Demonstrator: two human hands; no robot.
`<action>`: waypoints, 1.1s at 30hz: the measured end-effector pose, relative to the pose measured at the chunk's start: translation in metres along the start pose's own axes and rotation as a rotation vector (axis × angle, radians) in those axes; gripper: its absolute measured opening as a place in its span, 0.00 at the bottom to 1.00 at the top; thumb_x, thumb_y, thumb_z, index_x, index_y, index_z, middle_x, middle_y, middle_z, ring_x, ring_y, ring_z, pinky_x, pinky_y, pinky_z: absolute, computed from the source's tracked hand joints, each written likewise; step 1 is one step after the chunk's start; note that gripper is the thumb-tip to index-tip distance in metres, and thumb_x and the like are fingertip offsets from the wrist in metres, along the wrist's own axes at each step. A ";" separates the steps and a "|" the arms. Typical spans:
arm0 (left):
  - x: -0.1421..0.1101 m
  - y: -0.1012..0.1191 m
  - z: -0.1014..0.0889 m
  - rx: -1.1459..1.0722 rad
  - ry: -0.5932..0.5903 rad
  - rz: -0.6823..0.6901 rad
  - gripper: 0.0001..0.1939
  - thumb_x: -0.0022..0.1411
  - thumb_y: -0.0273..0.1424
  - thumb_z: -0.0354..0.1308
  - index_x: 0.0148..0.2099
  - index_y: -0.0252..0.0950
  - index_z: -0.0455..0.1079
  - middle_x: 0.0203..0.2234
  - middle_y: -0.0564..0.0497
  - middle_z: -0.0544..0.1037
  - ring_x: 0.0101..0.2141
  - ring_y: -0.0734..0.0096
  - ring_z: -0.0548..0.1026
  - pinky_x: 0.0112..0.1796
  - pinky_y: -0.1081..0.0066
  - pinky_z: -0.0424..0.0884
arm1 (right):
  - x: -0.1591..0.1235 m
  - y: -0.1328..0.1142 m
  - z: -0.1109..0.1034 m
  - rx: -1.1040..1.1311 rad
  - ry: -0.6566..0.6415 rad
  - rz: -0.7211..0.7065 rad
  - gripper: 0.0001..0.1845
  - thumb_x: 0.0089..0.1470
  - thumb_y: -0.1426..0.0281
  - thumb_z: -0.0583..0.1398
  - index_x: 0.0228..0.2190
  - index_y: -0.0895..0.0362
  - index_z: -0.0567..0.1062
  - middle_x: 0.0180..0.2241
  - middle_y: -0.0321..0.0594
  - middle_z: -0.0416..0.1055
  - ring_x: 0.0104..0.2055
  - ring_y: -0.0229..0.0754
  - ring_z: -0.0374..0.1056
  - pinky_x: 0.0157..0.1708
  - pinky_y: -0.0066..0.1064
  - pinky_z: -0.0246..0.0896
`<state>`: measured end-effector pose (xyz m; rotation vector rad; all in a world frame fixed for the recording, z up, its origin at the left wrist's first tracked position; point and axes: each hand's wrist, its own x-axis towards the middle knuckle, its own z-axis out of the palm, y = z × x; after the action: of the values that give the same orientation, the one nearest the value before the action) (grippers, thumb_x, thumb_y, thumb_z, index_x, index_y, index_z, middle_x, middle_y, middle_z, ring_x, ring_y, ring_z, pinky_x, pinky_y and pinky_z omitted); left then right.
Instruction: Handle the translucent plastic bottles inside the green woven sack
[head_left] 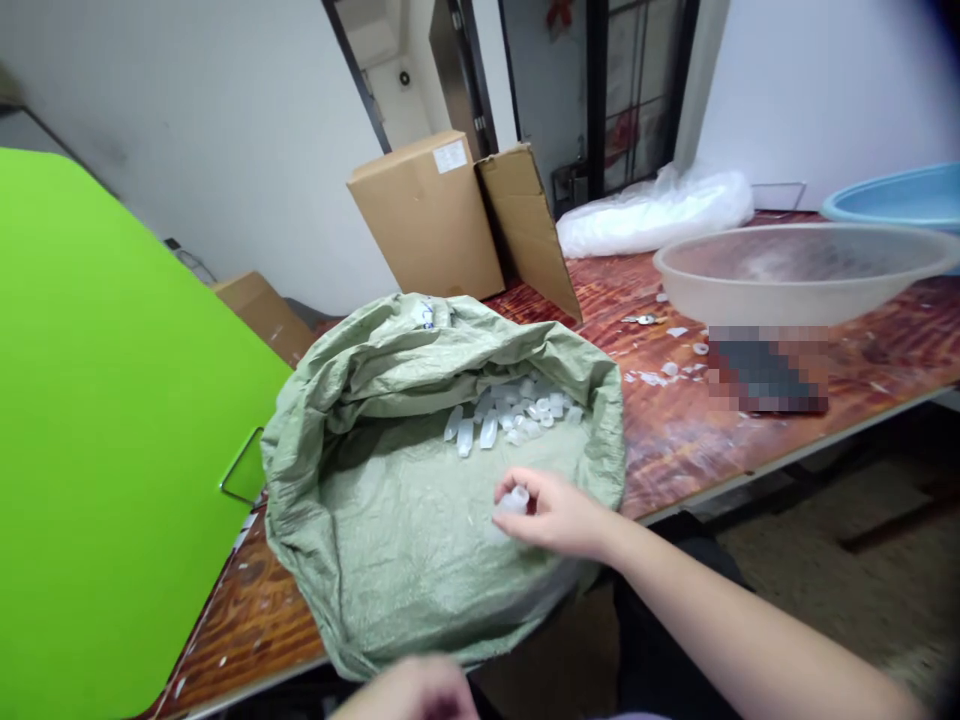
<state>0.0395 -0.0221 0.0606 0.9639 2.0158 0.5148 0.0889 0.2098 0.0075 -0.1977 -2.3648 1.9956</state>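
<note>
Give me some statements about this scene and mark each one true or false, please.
1. The right hand holds a small clear plastic piece. True.
2. The green sack is closed and tied. False: it is open, with clear pieces inside.
3. A translucent basin stands on the wooden table. True.
4. The cardboard box lies inside the sack. False: it stands behind the sack.
5. The left hand is inside the basin. False: it is at the bottom edge, blurred.
</note>
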 end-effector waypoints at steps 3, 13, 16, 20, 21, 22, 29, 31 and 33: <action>0.011 -0.001 -0.011 0.064 0.255 0.030 0.27 0.55 0.42 0.54 0.55 0.41 0.56 0.50 0.46 0.64 0.51 0.61 0.61 0.52 0.61 0.55 | -0.012 -0.016 0.024 0.069 -0.078 -0.018 0.16 0.49 0.58 0.57 0.35 0.56 0.65 0.23 0.31 0.61 0.23 0.31 0.55 0.21 0.22 0.49; 0.115 -0.032 0.013 0.095 0.466 -0.142 0.10 0.58 0.38 0.46 0.35 0.36 0.58 0.25 0.52 0.69 0.26 0.70 0.66 0.28 0.71 0.58 | 0.034 0.020 -0.040 -0.719 0.355 0.109 0.13 0.58 0.68 0.47 0.42 0.58 0.65 0.39 0.43 0.67 0.42 0.39 0.63 0.42 0.28 0.55; 0.114 -0.036 0.014 0.105 0.521 -0.171 0.15 0.58 0.44 0.46 0.32 0.37 0.58 0.21 0.53 0.67 0.24 0.71 0.64 0.25 0.72 0.53 | 0.062 0.036 -0.055 -0.858 0.340 0.183 0.13 0.54 0.68 0.52 0.39 0.62 0.68 0.39 0.50 0.66 0.41 0.46 0.65 0.41 0.35 0.56; 0.106 -0.037 0.015 -0.054 0.534 -0.112 0.15 0.58 0.44 0.45 0.41 0.39 0.57 0.21 0.55 0.66 0.23 0.71 0.64 0.26 0.73 0.55 | 0.082 0.048 -0.045 -0.919 0.291 0.210 0.13 0.50 0.71 0.54 0.37 0.65 0.70 0.37 0.55 0.67 0.39 0.54 0.65 0.39 0.41 0.57; 0.104 -0.037 0.015 -0.084 0.539 -0.100 0.16 0.59 0.44 0.45 0.43 0.39 0.56 0.23 0.54 0.67 0.24 0.71 0.65 0.27 0.73 0.56 | 0.083 0.048 -0.042 -0.915 0.290 0.207 0.13 0.49 0.73 0.54 0.38 0.66 0.70 0.37 0.55 0.66 0.40 0.54 0.65 0.40 0.42 0.57; 0.101 -0.037 0.014 -0.103 0.543 -0.090 0.17 0.59 0.43 0.45 0.45 0.38 0.55 0.25 0.53 0.68 0.26 0.71 0.66 0.28 0.72 0.57 | 0.081 0.048 -0.039 -0.905 0.295 0.200 0.14 0.48 0.75 0.54 0.39 0.66 0.69 0.38 0.56 0.66 0.41 0.54 0.64 0.41 0.42 0.57; 0.089 -0.032 0.005 -0.047 0.376 0.028 0.15 0.60 0.40 0.44 0.43 0.35 0.58 0.34 0.48 0.70 0.37 0.64 0.67 0.38 0.67 0.58 | 0.046 0.016 0.001 -0.300 0.081 -0.092 0.19 0.54 0.63 0.53 0.47 0.56 0.67 0.43 0.42 0.66 0.43 0.38 0.63 0.45 0.29 0.58; 0.087 -0.033 0.005 -0.034 0.360 0.111 0.14 0.59 0.37 0.46 0.44 0.35 0.59 0.38 0.47 0.69 0.40 0.63 0.65 0.41 0.66 0.57 | 0.037 0.011 0.018 -0.034 -0.019 -0.097 0.18 0.53 0.61 0.56 0.44 0.56 0.68 0.40 0.41 0.67 0.42 0.38 0.63 0.44 0.30 0.59; 0.086 -0.037 0.006 -0.090 0.362 0.172 0.14 0.58 0.35 0.48 0.45 0.35 0.60 0.39 0.47 0.69 0.40 0.64 0.64 0.41 0.67 0.56 | 0.032 0.011 0.028 0.105 -0.069 -0.041 0.18 0.51 0.61 0.58 0.42 0.56 0.69 0.36 0.39 0.68 0.38 0.37 0.64 0.41 0.31 0.60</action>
<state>-0.0037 0.0224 -0.0096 1.0528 2.2129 0.9219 0.0547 0.1884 -0.0099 -0.0778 -2.2749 2.1346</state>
